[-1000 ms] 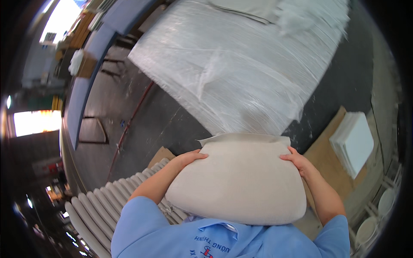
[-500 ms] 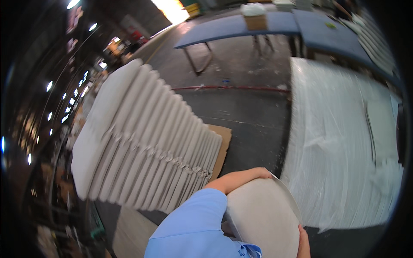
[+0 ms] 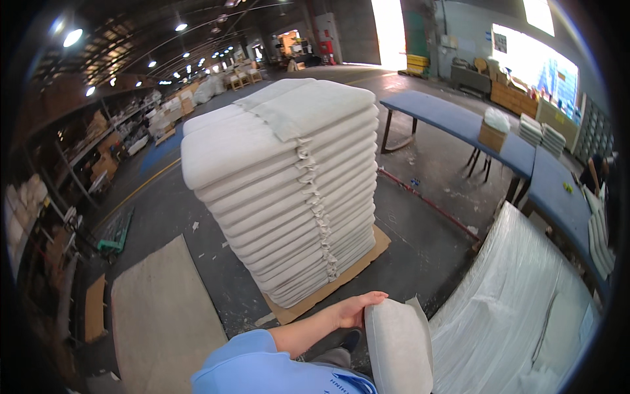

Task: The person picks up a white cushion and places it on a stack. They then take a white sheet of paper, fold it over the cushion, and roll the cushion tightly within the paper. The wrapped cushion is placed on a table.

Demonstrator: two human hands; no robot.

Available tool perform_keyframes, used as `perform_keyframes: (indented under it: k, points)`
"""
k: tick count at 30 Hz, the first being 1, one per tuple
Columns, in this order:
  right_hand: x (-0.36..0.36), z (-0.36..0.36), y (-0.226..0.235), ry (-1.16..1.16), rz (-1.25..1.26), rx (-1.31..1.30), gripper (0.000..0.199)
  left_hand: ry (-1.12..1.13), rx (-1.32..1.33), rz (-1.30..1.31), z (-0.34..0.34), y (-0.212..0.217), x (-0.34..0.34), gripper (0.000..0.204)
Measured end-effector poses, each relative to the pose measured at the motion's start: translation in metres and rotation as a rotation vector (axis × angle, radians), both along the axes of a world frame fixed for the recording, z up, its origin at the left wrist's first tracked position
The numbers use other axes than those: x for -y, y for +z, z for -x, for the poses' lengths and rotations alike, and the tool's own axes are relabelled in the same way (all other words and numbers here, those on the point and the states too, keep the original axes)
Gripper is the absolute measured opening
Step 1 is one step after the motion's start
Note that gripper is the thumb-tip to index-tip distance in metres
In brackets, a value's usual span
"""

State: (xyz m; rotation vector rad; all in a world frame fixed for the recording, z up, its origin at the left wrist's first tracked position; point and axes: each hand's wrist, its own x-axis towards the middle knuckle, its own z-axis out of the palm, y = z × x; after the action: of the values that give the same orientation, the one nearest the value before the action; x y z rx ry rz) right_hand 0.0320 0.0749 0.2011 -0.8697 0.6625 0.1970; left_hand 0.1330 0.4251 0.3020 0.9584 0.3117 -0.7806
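My left hand [image 3: 364, 308] is closed over the top corner of a whitish, padded cushion [image 3: 399, 348] standing on edge close to my body. My right hand does not show. Just ahead rises a tall stack of similar white cushions [image 3: 289, 197], with a line of gathered fabric running down its side and a loose flap of cloth over the top one. The held cushion is apart from the stack. Beneath the stack lies a brown cardboard sheet [image 3: 382, 251].
On the right is a large plastic-wrapped block [image 3: 499, 289]. Beyond it stretch blue-topped tables [image 3: 446, 115] bearing a box [image 3: 492, 136]. A flat beige board [image 3: 164, 308] lies on the floor at left, near a green pallet jack [image 3: 118, 230]. Someone [image 3: 594, 172] stands at far right.
My view has levelled and turned, so the stack now looks upright and more of the hall shows. The cushion appears narrower, edge toward me. My right hand has left the view.
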Motion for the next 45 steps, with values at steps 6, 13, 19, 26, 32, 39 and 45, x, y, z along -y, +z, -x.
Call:
perform_keyframes:
  k: [6,13,19,26,32,39,45]
  points:
    - [-0.067,-0.035,0.055,0.054,-0.087,0.247,0.061,0.231,0.097,-0.153,0.017,-0.010,-0.030,0.035]
    - [-0.139,-0.076,0.099,0.040,-0.189,0.520,0.061,0.343,0.417,0.144,-0.023,0.071,-0.101,0.043]
    - [-0.228,-0.114,0.139,0.069,-0.341,0.759,0.061,0.371,1.038,0.290,-0.047,0.245,-0.216,0.058]
    - [-0.328,-0.198,0.224,0.184,-0.525,1.079,0.060,0.557,1.512,0.077,0.021,0.270,-0.316,0.079]
    - [-0.492,-0.310,0.346,0.309,-0.551,1.121,0.053,0.386,0.646,-0.401,0.139,0.081,-0.385,0.056]
    - [-0.706,-0.447,0.491,0.549,-0.772,1.067,0.045,0.909,0.203,-0.653,0.243,-0.042,-0.376,0.039]
    - [-0.856,-0.509,0.550,0.503,-0.751,0.976,0.050,1.433,-0.177,-1.124,0.258,-0.078,-0.306,0.041]
